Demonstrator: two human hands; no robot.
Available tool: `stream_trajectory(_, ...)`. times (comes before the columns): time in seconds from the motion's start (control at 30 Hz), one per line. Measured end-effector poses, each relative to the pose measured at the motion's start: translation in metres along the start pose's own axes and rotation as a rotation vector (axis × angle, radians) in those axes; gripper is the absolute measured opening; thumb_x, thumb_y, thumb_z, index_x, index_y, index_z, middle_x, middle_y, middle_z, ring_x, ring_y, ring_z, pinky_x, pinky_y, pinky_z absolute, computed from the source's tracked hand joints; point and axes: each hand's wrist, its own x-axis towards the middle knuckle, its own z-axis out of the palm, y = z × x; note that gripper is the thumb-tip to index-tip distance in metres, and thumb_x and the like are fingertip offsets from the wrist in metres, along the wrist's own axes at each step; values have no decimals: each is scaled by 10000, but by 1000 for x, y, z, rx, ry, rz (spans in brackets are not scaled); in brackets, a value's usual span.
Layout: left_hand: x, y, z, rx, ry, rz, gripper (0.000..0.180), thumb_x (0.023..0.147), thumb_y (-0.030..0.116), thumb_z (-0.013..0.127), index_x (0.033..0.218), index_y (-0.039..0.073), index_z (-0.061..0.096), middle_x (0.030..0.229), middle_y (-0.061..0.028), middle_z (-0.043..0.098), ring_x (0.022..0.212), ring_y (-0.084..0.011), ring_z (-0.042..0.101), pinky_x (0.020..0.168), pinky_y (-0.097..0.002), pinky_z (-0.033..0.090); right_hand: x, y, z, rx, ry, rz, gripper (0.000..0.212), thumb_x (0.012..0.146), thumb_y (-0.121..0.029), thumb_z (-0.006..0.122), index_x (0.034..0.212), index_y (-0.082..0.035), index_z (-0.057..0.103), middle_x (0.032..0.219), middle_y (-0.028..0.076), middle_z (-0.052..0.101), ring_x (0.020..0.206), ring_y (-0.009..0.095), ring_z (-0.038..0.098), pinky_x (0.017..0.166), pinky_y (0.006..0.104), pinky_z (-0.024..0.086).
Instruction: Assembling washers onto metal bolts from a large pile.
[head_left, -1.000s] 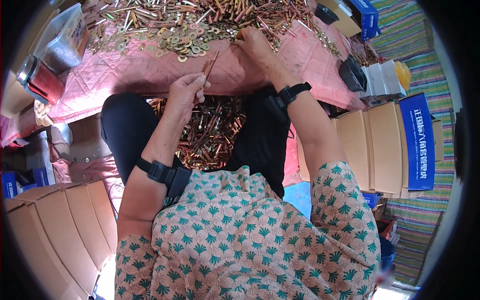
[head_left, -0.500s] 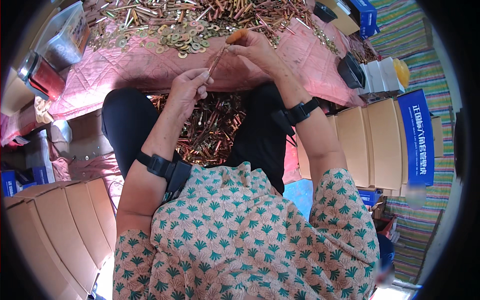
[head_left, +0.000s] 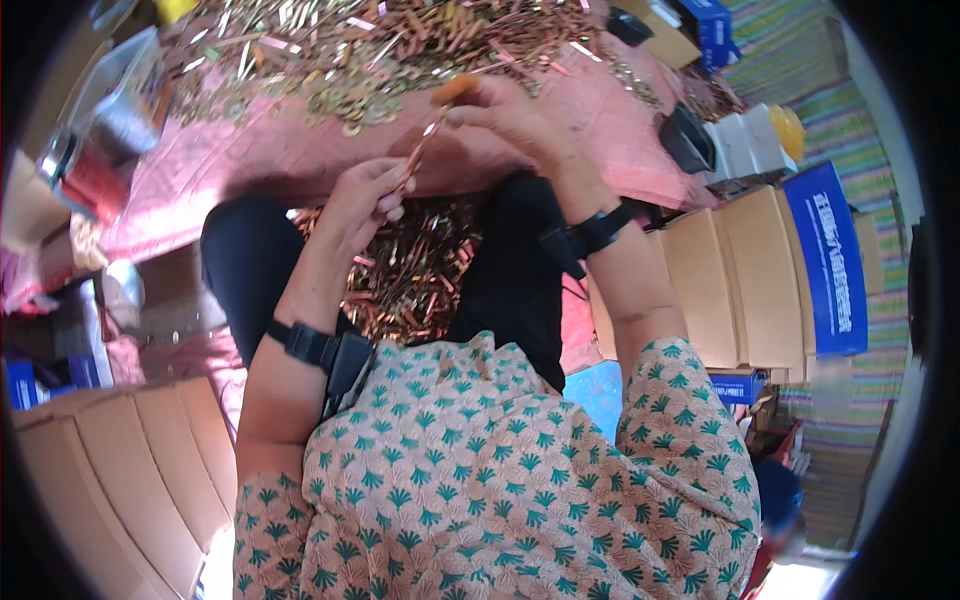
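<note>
Rod: thin, coppery, slanting up-right
Left hand: pinching lower end
Right hand: gripping orange piece at the tip (pile behind)

The heap of small brass and copper parts at the desk's far edge is cut off by the picture's upper edge, and its single pieces are too small to tell apart. The thin copper rod runs down into the curled fingers of the left hand, which hide its lower end. The orange piece is half covered by the fingertips of the right hand (its shape cannot be told). The parts in the lap are partly hidden behind the left forearm. The metal container at the desk's left edge is blurred.
</note>
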Motion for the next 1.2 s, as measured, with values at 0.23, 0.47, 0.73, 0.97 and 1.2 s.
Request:
stream_trajectory(0.23, -11, 4, 7, 82, 87, 55, 218, 928, 146, 559, 1072, -17, 566, 784, -31, 568, 499, -48, 400, 452, -208, 350, 5, 3, 8, 1, 10, -35, 178, 830, -73, 672, 994, -20, 632, 887, -9, 623, 813, 63, 559, 701, 224, 475)
stream_trajectory(0.47, -11, 3, 5, 116, 93, 115, 178, 906, 133, 597, 1033, 8, 596, 778, -33, 575, 495, -50, 413, 457, -216, 393, 3, -11, 6, 8, -67, -46, 202, 822, -44, 670, 1020, -18, 640, 918, 1, 643, 818, 60, 568, 714, 219, 479)
stream_trajectory(0.73, -12, 8, 3, 103, 67, 188, 148, 912, 108, 582, 1020, 10, 610, 785, -30, 582, 528, -60, 437, 481, -211, 414, 2, -23, 11, -28, -19, -110, 196, 814, -80, 691, 989, -1, 647, 822, 24, 649, 694, 73, 576, 616, 222, 486)
stream_trajectory(0.97, -13, 4, 4, 226, 123, 287, 143, 904, 83, 587, 1016, -2, 613, 773, -34, 589, 521, -57, 437, 467, -205, 413, 3, -17, 21, -61, 147, -6, 174, 786, -84, 729, 917, 5, 658, 768, 31, 652, 634, 72, 575, 534, 213, 470)
stream_trajectory(1.2, -18, 12, 3, 160, 55, 191, 174, 905, 114, 593, 1025, -12, 604, 773, -38, 585, 500, -55, 425, 460, -215, 419, -2, -27, 15, -177, 26, -242, 196, 792, -63, 705, 968, 6, 654, 909, 69, 679, 833, 121, 627, 746, 262, 515)
